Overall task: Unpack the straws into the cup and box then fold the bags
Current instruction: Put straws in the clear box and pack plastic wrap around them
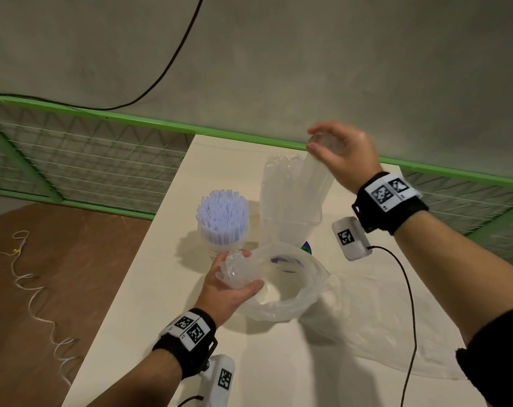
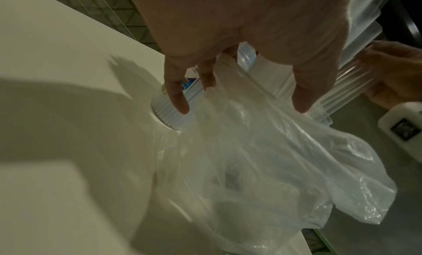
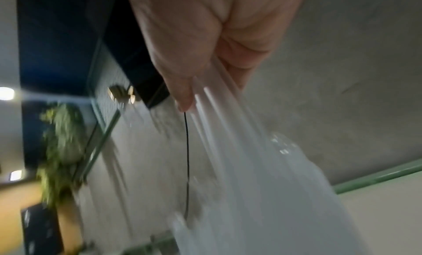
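Nearest, a thin, crinkled clear bag [image 1: 281, 286] lies on the matte cream worktop [image 1: 149, 289], its mouth bunched in the left hand [image 1: 229, 286], whose grip is curled round the film. Just beyond stands a ribbed cup [image 1: 221, 245] packed with pale blue straws [image 1: 222, 212]. Farther, the right hand [image 1: 343, 155] pinches clear straws [image 1: 311, 183] upright in a transparent box [image 1: 290, 224].

Left hand [image 1: 230, 284] low, fingers curled round a scrunched bag edge [image 1: 237, 271], right hand [image 1: 342, 155] raised higher and farther out, fingertips pinching clear straws [image 1: 314, 183], both forearms extended forward
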